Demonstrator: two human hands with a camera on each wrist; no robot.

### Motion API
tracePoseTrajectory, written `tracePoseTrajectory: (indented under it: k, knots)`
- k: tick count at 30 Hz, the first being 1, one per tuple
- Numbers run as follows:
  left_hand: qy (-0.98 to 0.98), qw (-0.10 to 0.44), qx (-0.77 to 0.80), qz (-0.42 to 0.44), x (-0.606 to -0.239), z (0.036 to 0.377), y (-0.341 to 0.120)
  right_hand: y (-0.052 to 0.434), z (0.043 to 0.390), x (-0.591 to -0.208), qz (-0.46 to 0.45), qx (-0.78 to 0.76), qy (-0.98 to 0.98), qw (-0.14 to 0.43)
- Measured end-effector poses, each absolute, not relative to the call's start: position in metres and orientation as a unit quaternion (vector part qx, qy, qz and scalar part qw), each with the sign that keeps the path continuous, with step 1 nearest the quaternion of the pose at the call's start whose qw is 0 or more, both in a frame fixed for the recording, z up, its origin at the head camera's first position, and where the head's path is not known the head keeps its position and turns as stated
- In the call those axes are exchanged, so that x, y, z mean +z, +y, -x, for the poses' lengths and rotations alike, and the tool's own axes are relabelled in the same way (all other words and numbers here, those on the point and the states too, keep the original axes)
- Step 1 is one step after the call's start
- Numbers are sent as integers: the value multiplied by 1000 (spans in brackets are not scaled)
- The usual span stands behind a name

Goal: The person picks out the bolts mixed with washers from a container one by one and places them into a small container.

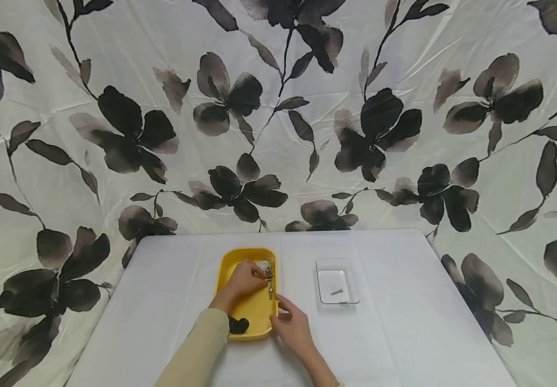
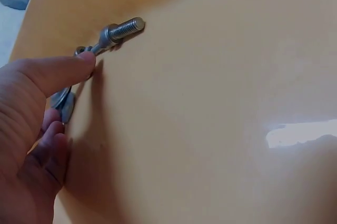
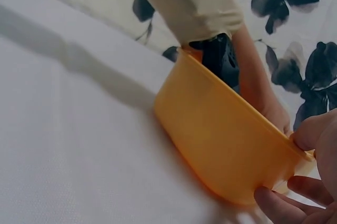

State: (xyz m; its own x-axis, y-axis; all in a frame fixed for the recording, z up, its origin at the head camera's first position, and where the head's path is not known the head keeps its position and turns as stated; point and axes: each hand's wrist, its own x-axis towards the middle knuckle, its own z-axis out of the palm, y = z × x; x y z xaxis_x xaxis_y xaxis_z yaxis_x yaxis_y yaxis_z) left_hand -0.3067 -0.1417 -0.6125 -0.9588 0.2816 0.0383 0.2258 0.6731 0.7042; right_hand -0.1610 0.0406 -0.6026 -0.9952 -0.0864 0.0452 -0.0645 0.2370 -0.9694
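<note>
A yellow tray (image 1: pixel 254 312) lies on the white table, holding a metal bolt assembly (image 1: pixel 269 277) and a black object (image 1: pixel 238 325) at its near end. My left hand (image 1: pixel 246 278) reaches into the tray and pinches the bolt assembly; in the left wrist view the thumb (image 2: pixel 58 71) presses on the threaded bolt (image 2: pixel 118 31) against the tray floor (image 2: pixel 210 103). My right hand (image 1: pixel 291 322) grips the tray's right rim (image 3: pixel 295 142), thumb on top and fingers (image 3: pixel 274 200) under the wall.
A clear plastic dish (image 1: pixel 337 280) holding a small screw (image 1: pixel 337 292) stands to the right of the tray. White tablecloth (image 1: pixel 404 333) spreads on both sides. A flower-print sheet (image 1: pixel 278 107) hangs behind the table.
</note>
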Motion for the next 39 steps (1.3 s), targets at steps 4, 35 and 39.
tracePoseTrajectory:
  k: [4,35,39]
  knots:
    - [915,55,379,-126,-611,305,-140,42,160,-604,47,-620,783,11]
    - [920,31,376,-108,-596,297,-138,46,158,-602,62,-603,795,28]
    - [916,17,384,-114,-587,297,-137,45,160,-602,63,-607,792,31]
